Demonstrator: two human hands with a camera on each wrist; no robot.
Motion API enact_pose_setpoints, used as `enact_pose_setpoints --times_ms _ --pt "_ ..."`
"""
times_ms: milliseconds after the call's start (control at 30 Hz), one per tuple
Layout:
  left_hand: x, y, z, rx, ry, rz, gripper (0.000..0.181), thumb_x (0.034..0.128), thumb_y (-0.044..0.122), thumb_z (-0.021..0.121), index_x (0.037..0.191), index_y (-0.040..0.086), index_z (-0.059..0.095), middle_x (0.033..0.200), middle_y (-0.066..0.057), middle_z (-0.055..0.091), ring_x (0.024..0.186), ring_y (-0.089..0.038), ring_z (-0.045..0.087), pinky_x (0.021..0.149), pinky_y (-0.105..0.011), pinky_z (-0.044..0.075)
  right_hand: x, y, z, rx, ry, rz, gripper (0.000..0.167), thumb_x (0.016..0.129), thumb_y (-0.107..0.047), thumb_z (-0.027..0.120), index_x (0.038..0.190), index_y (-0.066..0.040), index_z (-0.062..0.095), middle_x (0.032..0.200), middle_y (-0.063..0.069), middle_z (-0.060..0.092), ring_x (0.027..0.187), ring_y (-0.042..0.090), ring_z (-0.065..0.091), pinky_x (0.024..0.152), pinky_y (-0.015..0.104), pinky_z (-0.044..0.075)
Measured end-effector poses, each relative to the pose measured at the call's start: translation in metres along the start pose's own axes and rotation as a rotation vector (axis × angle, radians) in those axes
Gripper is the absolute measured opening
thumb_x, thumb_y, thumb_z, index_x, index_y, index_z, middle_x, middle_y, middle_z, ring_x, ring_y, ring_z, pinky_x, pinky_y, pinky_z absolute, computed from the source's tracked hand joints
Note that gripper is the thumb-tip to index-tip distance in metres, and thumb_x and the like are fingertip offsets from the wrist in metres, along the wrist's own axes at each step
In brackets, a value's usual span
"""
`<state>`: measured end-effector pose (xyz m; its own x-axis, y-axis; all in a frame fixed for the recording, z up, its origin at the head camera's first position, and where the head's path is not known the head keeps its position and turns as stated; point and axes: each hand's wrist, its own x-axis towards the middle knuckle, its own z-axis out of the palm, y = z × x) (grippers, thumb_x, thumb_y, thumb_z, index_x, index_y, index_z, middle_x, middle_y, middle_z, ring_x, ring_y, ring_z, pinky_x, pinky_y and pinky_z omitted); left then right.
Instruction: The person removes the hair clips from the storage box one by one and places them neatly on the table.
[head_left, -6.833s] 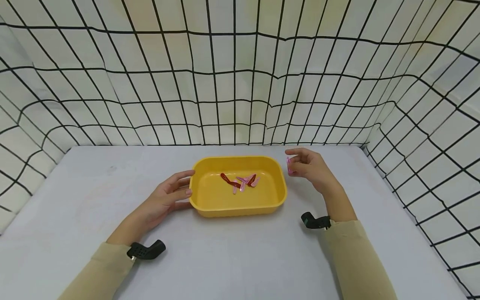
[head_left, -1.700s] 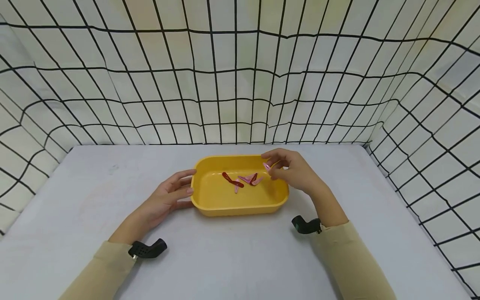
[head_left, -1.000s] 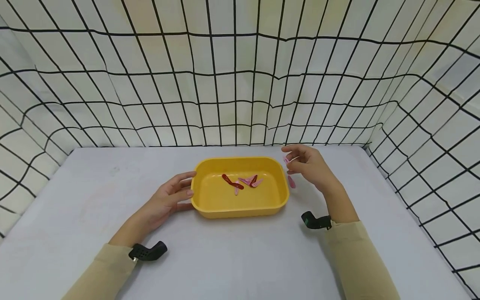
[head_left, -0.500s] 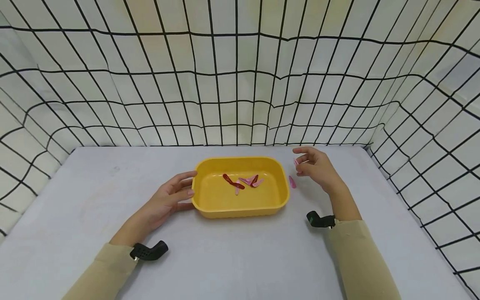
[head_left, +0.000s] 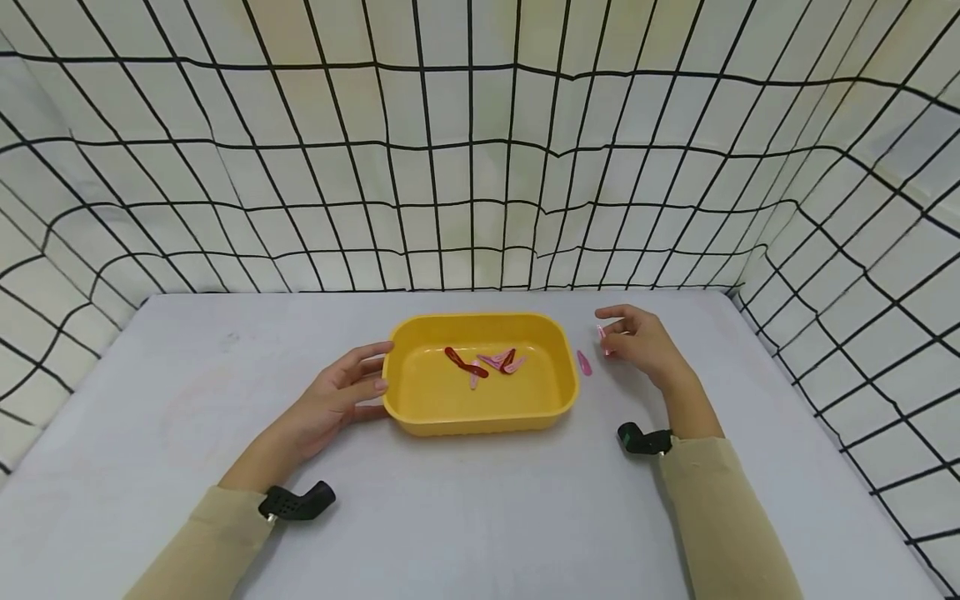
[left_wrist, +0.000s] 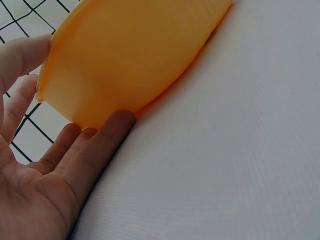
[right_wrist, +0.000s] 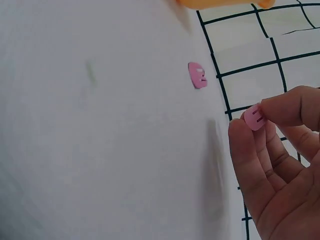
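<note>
Pink clip (right_wrist: 255, 119) within right-hand grip (right_wrist: 290, 195)

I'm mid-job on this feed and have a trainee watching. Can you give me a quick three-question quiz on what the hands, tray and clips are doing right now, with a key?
1. Open question: What is pinched between the fingers of the right hand?

2. True or false: The left hand touches the yellow tray.

3. Multiple choice: What colours are the hair clips inside the tray?
A) Blue and green
B) Pink and red
C) White and black

Key
1. A pink hair clip.
2. True; the left wrist view shows fingertips against its outer wall.
3. B.
</note>
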<state>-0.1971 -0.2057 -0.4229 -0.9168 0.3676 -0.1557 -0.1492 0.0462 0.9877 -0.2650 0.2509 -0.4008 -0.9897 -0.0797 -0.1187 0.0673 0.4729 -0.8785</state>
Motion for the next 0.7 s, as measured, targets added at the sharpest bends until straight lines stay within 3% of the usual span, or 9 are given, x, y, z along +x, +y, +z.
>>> enact_pose_setpoints --times_ms 267,467,700 --pt "0.0003 -0.0013 0.0001 0.000 -0.005 0.004 0.059 0.0989 0.022 0.063 0.152 0.020 0.038 0.157 -0.015 0.033 0.129 -0.028 0.053 0.095 -0.040 0.056 0.0030 0.0053 0.0008 -0.097 -0.061 0.077 0.043 0.093 -0.009 0.063 0.135 -0.009 0.057 0.099 0.012 0.062 0.081 0.022 0.061 0.074 0.023 0.057" --pt "-0.0002 -0.0016 0.0004 0.006 -0.005 0.008 0.058 0.0995 0.022 0.063 0.152 0.020 0.038 0.158 -0.014 0.032 0.129 -0.028 0.052 0.096 -0.039 0.056 0.0040 0.0058 0.0026 -0.112 -0.116 0.106 0.044 0.092 -0.010 0.067 0.135 -0.009 0.058 0.100 0.013 0.061 0.080 0.021 0.064 0.077 0.025 0.059" --pt "-0.0006 0.0003 0.0019 0.001 -0.008 0.008 0.057 0.0999 0.020 0.062 0.152 0.019 0.037 0.157 -0.015 0.033 0.130 -0.030 0.052 0.096 -0.039 0.056 0.0028 0.0046 0.0044 -0.136 -0.117 0.140 0.041 0.092 -0.011 0.069 0.132 -0.008 0.060 0.100 0.013 0.063 0.076 0.019 0.065 0.074 0.026 0.060"
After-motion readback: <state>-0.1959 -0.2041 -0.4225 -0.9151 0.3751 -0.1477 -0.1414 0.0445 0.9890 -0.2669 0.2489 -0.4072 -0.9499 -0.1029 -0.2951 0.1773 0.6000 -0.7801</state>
